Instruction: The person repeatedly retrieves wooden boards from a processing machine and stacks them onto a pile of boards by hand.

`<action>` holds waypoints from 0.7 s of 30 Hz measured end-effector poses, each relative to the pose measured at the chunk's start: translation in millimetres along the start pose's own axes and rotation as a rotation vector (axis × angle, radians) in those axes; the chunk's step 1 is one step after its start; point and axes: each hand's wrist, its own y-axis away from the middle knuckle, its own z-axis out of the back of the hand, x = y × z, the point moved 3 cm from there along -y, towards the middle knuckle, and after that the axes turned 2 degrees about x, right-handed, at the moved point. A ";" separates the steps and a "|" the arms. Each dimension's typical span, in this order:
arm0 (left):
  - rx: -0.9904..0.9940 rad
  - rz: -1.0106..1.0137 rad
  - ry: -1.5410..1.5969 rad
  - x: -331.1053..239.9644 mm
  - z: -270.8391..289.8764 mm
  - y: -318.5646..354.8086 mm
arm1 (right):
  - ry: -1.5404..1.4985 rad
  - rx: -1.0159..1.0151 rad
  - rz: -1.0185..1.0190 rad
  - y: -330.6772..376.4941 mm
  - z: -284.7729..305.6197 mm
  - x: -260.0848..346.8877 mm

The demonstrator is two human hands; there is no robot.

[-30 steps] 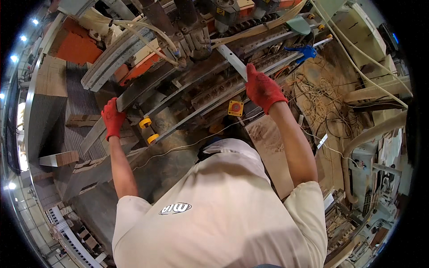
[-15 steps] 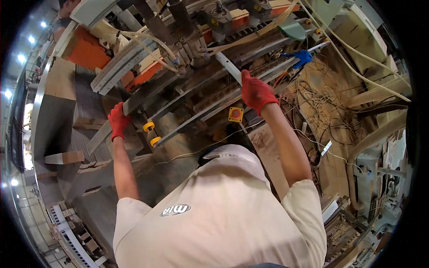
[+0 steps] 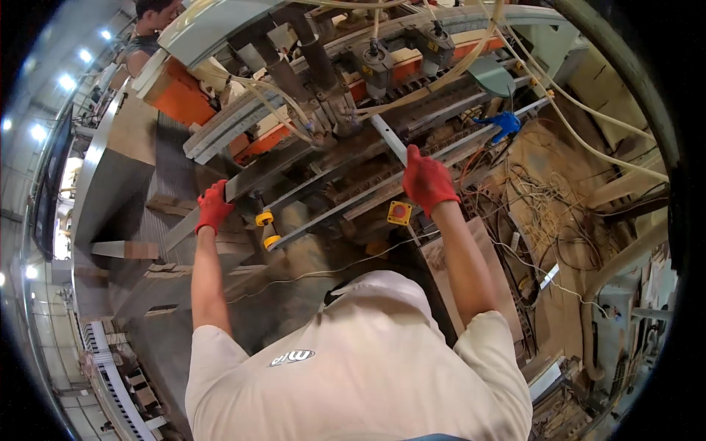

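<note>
My left hand [image 3: 214, 206], in a red glove, is closed on a long, flat grey-brown board [image 3: 268, 170] near its left end. The board runs up to the right, under the machine's upright cylinders [image 3: 320, 66]. My right hand [image 3: 429, 180], also gloved in red, is wrapped round the near end of a pale flat bar [image 3: 390, 138] with small holes. This bar slants across the machine's metal rails [image 3: 382, 195]. The palm sides of both hands are hidden.
Stacked boards [image 3: 173, 176] stand at the left. Two yellow rollers [image 3: 265, 219] and a red button on a yellow box [image 3: 399, 213] are on the near side. Tangled cables [image 3: 548, 180] and hoses lie right, beyond a blue clamp-like part [image 3: 504, 125]. Another person [image 3: 151, 29] is at far left.
The whole view has shifted, so the machine sits slightly lower and farther right. Both hands keep to the same board and bar. More of the other person shows at the far left.
</note>
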 end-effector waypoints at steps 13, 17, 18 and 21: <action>0.127 0.009 0.142 -6.8 21.1 2.1 | -0.418 -0.392 -0.120 -25.8 -31.1 -78.2; 0.084 0.026 0.148 -2.2 19.7 22.5 | -0.230 -0.344 -0.259 -15.5 -1.9 -57.5; 0.088 -0.004 0.224 -2.7 19.7 29.9 | -0.109 -0.372 -0.287 -12.5 -0.4 -57.2; -0.036 -0.050 0.323 -5.2 16.8 77.9 | 0.154 -0.446 -0.282 9.9 0.0 -43.1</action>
